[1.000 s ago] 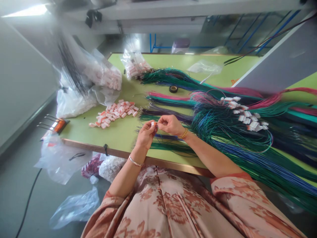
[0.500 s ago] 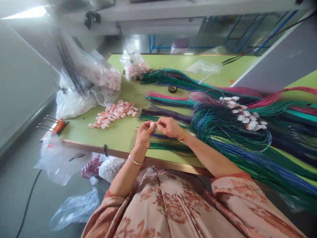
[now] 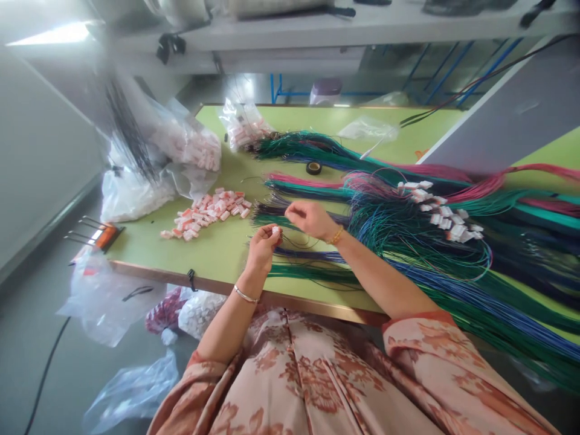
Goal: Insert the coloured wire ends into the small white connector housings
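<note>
My left hand (image 3: 261, 246) pinches a small white connector housing (image 3: 275, 230) between thumb and fingertips, over the table's near side. A thin dark wire (image 3: 299, 244) curves out to the right from the housing. Up and to the right, apart from the housing, my right hand (image 3: 310, 219) has its fingers curled together above the dark purple wire bundle (image 3: 267, 211); whether anything is between its fingertips is hidden. Blue wires (image 3: 312, 255) and green wires (image 3: 308, 272) lie below the hands, their ends toward the left.
Loose white-and-orange housings (image 3: 212, 211) are heaped left of my hands. Several housings with wires (image 3: 446, 217) lie to the right. Black tape (image 3: 313, 168) sits behind. Plastic bags (image 3: 194, 145) stand at the back left, near a pronged orange fixture (image 3: 106, 234). A grey panel (image 3: 507, 115) slants at the right.
My right hand has moved up and away from the housing, leaving a gap between the hands. My left hand still holds the housing, slightly lower. The whole view has shifted a little.
</note>
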A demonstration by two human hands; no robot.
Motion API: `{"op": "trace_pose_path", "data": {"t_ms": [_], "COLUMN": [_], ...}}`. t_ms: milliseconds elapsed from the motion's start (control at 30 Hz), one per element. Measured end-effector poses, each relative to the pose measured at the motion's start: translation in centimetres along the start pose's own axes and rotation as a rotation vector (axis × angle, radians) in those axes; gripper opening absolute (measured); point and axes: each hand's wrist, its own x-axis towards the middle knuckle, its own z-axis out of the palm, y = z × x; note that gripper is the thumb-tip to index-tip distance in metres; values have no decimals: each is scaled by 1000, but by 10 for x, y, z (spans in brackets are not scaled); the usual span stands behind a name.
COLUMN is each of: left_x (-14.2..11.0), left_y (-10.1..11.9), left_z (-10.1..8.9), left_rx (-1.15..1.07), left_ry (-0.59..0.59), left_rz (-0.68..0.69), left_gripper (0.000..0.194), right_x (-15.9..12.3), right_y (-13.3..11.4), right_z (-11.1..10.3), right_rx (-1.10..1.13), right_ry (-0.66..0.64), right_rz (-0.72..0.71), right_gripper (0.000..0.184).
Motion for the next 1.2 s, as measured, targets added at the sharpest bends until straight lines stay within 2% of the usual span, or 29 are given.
{"op": "trace_pose_path", "data": {"t_ms": [67,133,300,400,533,633,733,967,1067,1200], "left_x": [4,5,2,0,0,0,0,-1,-2,-4], "left_y": [-2,-3,1,3,3,2,2,2,2,5], "left_z": [-2,-3,-4,-4,-6,-6,-5,-5,-5,0], "left_rx": [-6,-2,6,-6,-32,-38,-45,-30,-38,-85], "left_ry": [-3,-10,-20,-33,-30,-36,-42,-41,-44,-59], "left_rz": [-7,-17,-41,-55,-79,-78,-79,-53,-49,-48], "left_gripper": [36,35,38,40,43,44,44,37,35,33], "right_x": [24,49,100,113,116,112,110,111,97,63], "right_y": [6,17,44,53,59,62,61,35,21,9], "right_z": [-10,-12,12,26,30,24,19,20,19,11], "right_rx": [-106,-257,-540,-635,-669,-611,-505,-75,52,166], "right_ry": [55,40,-41,-92,-140,-114,-26,52,28,-15], "right_rz": [36,86,180,205,195,121,63,-29,-32,-6], "right_gripper": [24,22,26,24,20,20,21,15,14,14]}}
